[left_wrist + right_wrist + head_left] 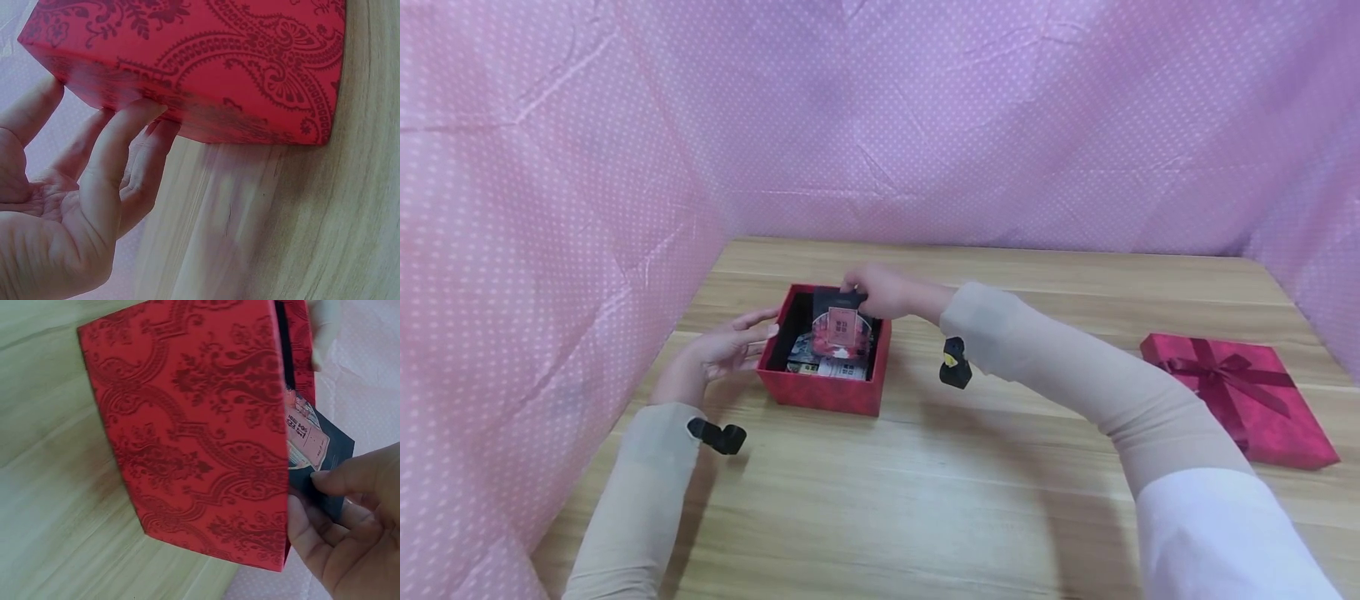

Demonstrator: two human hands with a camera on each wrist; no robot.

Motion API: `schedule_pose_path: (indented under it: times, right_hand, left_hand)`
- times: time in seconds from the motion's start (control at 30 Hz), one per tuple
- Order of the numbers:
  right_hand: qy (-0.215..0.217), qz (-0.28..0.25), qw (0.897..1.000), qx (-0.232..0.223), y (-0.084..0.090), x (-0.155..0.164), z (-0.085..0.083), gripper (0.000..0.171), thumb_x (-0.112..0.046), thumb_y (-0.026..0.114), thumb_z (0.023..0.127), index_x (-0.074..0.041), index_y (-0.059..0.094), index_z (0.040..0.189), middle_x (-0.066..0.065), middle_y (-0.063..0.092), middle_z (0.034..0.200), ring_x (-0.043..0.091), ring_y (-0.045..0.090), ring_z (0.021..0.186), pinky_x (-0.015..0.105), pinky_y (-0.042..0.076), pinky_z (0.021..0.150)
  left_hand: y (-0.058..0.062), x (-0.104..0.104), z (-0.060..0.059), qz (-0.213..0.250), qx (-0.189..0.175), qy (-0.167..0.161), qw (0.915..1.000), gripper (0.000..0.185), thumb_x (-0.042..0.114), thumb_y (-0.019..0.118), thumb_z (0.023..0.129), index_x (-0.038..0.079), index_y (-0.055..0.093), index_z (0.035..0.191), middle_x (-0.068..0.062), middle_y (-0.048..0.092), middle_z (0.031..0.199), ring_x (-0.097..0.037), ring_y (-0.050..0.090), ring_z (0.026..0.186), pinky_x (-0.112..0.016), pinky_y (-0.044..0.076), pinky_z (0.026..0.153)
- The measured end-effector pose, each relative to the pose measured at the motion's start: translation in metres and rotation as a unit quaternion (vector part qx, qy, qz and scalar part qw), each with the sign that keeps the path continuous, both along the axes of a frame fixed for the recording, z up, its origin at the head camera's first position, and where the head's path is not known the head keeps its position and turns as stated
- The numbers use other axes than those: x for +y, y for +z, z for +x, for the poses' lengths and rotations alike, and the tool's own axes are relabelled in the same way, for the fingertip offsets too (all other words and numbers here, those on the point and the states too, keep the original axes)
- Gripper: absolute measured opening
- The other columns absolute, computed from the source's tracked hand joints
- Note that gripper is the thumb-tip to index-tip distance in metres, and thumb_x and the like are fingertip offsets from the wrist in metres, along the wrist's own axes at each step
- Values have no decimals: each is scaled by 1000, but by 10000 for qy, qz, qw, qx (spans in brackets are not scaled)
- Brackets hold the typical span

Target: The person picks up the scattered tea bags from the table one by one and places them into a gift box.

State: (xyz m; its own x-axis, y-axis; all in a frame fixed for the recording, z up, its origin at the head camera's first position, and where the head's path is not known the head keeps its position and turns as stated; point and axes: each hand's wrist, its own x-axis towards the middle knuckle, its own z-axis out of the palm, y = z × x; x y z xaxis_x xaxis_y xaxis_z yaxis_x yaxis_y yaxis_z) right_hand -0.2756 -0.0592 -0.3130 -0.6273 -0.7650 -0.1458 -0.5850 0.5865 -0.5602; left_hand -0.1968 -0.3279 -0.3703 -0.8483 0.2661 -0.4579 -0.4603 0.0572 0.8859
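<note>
A red box [820, 397] with a dark inside stands without its lid on the table, its walls printed with a darker ornate pattern. My right hand [883, 292] pinches the top edge of a black flat packet [842, 327] with a pink label, which leans up inside the box at its right back. In the right wrist view, thumb and fingers grip the packet [337, 447] above the rim. The fingertips of my left hand [726, 346] rest against the box's left wall; in the left wrist view they touch its side. Other printed packets [846, 368] lie in the box, partly covered.
The red lid [1247, 400], tied with a dark red ribbon bow, lies at the right of the wooden table [962, 517]. Pink dotted cloth [925, 125] hangs behind the table and along its left side.
</note>
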Motion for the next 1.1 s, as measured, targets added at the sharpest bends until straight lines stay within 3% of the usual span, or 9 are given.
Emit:
schedule_pose_path:
  times: [0.4,0.87,1.1]
  right_hand:
    - [233,227,9982,509,-4,0,4,31,7,50,85,4,61,113,17,64,113,24,57,102,37,47,94]
    - [391,237,9981,406,-3,1,6,29,6,47,86,7,63,111,19,66,112,24,63,106,30,51,90]
    - [308,-91,9994,159,-3,7,8,27,4,49,88,8,61,112,21,64,114,26,61,107,32,51,91]
  left_hand:
    - [0,1,-1,60,39,-65,10000,71,21,52,99,12,8,153,9,62,106,-7,62,99,-26,53,85]
    - [-3,-1,-1,-35,125,-160,9998,71,23,50,99,13,6,154,9,61,107,-6,60,99,-25,52,86]
    - [-2,-1,1,-172,143,-152,9996,70,25,51,99,12,8,153,8,61,107,-7,61,99,-26,53,85]
